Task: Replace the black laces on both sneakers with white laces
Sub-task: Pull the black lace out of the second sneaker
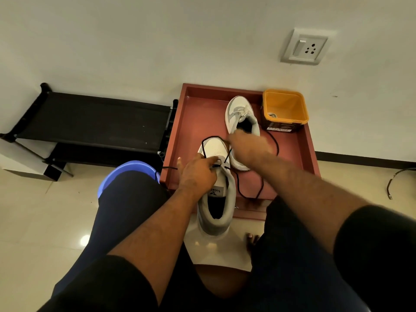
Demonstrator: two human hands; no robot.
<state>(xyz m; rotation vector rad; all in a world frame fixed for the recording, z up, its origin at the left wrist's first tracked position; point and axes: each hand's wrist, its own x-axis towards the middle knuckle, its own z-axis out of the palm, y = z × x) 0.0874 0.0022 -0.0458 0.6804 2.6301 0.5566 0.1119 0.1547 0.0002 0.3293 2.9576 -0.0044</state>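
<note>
I judge us past halfway: the far sneaker (pixel 242 118), just beyond my right hand (pixel 247 146), already wears white laces. The near sneaker (pixel 216 188) sits under my left hand (pixel 197 174), whose fingers pinch its black lace (pixel 249 190) at the eyelets. The right fingers are blurred; I cannot tell their hold.

Two sneakers (pixel 216 188), one black lace (pixel 249 194), one yellow tub (pixel 284 109), one tray (pixel 195 122), perhaps one blue basin (pixel 117 174)
</note>
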